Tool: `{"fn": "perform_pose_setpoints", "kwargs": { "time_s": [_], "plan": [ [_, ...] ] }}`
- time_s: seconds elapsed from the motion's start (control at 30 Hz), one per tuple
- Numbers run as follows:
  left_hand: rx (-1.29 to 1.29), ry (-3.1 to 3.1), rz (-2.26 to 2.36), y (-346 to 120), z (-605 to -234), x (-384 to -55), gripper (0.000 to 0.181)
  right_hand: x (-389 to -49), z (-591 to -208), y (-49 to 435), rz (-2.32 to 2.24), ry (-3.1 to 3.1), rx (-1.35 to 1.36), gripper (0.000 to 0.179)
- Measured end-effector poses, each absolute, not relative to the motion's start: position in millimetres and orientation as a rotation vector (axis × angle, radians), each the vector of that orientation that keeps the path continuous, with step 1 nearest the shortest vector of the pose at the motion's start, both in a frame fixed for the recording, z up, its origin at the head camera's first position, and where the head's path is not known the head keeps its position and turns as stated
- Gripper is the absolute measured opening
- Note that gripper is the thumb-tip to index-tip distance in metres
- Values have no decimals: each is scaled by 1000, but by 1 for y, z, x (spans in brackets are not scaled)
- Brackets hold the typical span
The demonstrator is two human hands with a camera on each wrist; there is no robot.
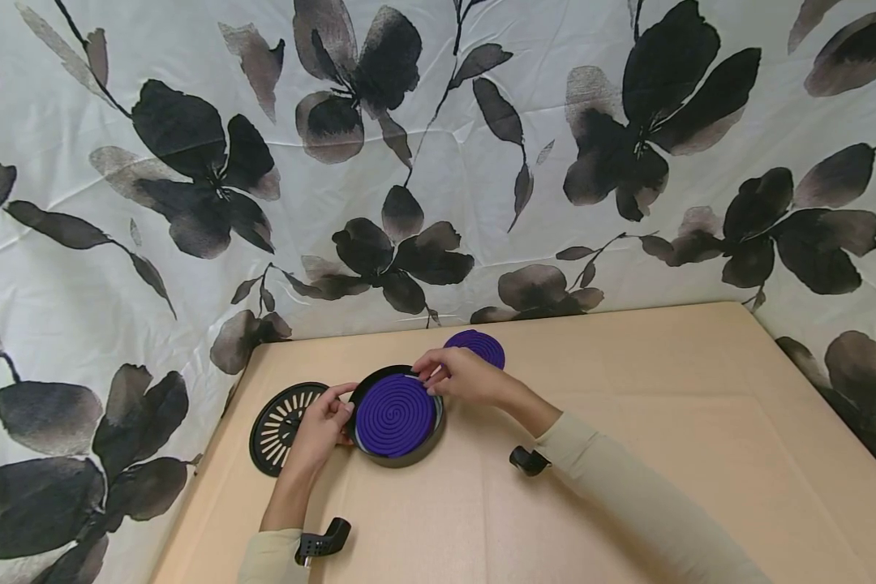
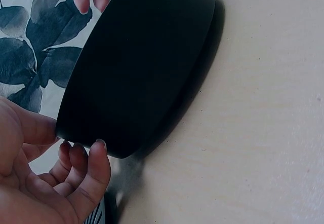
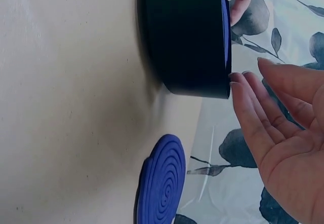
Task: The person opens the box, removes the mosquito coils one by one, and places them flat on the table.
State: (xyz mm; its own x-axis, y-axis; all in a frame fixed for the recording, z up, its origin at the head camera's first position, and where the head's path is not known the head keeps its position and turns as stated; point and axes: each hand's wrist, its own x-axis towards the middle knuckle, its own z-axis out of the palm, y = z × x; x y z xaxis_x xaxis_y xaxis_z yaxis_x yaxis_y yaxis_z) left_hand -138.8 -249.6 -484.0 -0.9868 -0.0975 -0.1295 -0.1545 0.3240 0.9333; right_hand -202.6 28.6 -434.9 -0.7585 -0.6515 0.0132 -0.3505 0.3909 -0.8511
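Note:
A purple mosquito coil lies flat inside a round black coil holder. My left hand grips the holder's left rim, with the thumb and fingertips at the edge in the left wrist view. Over the holder's far right rim is my right hand. The right wrist view shows its fingertips at the rim, thumb held apart, with nothing pinched between them. Most of the coil is hidden behind the holder's wall in that view. A second purple coil lies behind my right hand.
A black slotted lid lies left of the holder, partly behind my left hand. The light wooden table ends at a white floral cloth at the back and left. Wrist cameras are strapped to both arms.

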Motion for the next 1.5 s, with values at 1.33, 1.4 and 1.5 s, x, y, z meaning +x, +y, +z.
{"fn": "perform_pose_setpoints", "kwargs": {
  "time_s": [1.33, 1.4, 1.5],
  "plan": [
    [-256, 2505, 1790, -244, -482, -137, 36, -204, -444, 22, -1430, 2261, -812, 34],
    [-257, 2504, 1787, -245, -482, -138, 37, -205, -444, 21, -1448, 2253, -808, 33],
    [-263, 2498, 1785, -245, -482, -139, 38, -206, -444, 21, -1476, 2233, -803, 33]
  ]
}}
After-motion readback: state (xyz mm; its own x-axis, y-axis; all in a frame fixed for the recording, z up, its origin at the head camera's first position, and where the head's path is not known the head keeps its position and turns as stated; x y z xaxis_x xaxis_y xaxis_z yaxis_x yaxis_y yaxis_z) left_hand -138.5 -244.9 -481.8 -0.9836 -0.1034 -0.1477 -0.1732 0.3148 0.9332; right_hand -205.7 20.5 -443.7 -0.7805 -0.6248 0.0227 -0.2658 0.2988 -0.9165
